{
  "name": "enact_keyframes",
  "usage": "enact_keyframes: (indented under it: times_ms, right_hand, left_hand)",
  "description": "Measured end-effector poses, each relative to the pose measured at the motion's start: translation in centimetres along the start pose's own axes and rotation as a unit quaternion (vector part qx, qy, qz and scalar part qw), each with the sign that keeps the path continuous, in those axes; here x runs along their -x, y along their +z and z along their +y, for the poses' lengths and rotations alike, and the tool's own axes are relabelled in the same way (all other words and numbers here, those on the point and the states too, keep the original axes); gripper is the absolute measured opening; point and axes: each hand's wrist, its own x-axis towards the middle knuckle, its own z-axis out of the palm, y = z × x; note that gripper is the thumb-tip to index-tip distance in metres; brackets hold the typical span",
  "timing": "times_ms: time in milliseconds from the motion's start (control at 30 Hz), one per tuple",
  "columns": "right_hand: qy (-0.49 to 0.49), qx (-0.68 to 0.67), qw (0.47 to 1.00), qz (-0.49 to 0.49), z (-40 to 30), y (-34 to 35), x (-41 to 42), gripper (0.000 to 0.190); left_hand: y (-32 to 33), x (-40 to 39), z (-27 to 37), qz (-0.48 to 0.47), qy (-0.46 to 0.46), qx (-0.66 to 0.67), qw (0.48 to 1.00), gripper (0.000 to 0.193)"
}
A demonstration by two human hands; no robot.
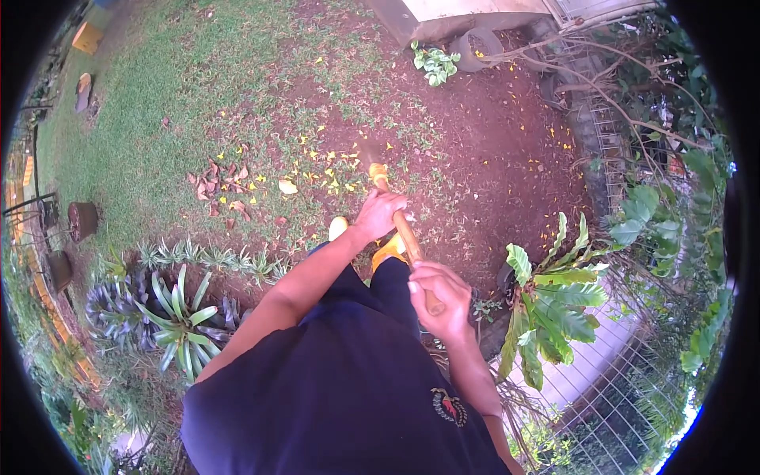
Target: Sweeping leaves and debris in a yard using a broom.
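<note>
Both my hands are closed around the wooden handle of a garden tool that slants down toward the ground. My left hand grips lower on the shaft, just above a yellow binding. Near the butt end, in front of my body, my right hand holds it with the thumb lying along the wood. The tool's head is a brown blur, so its kind cannot be told. Around it, yellow fallen flowers lie scattered on patchy grass and bare soil. A yellow shoe shows below the handle.
Dry brown leaves lie left of the flowers. A bromeliad and a low row of plants border my left. On the right stand a broad-leaved fern and wire fencing. A round pot sits near a pale slab.
</note>
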Motion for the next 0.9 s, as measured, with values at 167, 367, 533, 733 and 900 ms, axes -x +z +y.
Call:
enact_keyframes:
  times_ms: [167, 367, 533, 733, 900]
  right_hand:
    - [0.049, -0.014, 0.999, -0.006, 4.4, 2.9, 0.3, 0.012]
    - [0.107, -0.179, 0.977, 0.033, 3.7, -4.5, 0.9, 0.011]
    - [0.013, -0.043, 0.999, -0.024, 1.7, -10.1, -1.7, 0.013]
    - [0.02, 0.059, 0.995, -0.076, 8.5, -9.3, -0.7, 0.017]
    - [0.122, -0.152, 0.981, -0.019, 9.3, -16.7, -0.5, 0.012]
  left_hand:
    - [2.1, -0.7, -3.4, -0.103, -0.033, -0.037, 0.993, 0.02]
    - [0.0, 2.8, 1.3, 0.024, -0.042, -0.088, 0.995, 0.023]
    - [2.9, -1.8, 7.3, -0.009, -0.043, 0.011, 0.999, 0.03]
    - [10.9, -6.1, 5.9, -0.148, -0.055, 0.045, 0.986, 0.025]
    - [8.4, -3.9, 9.4, -0.028, -0.068, 0.01, 0.997, 0.028]
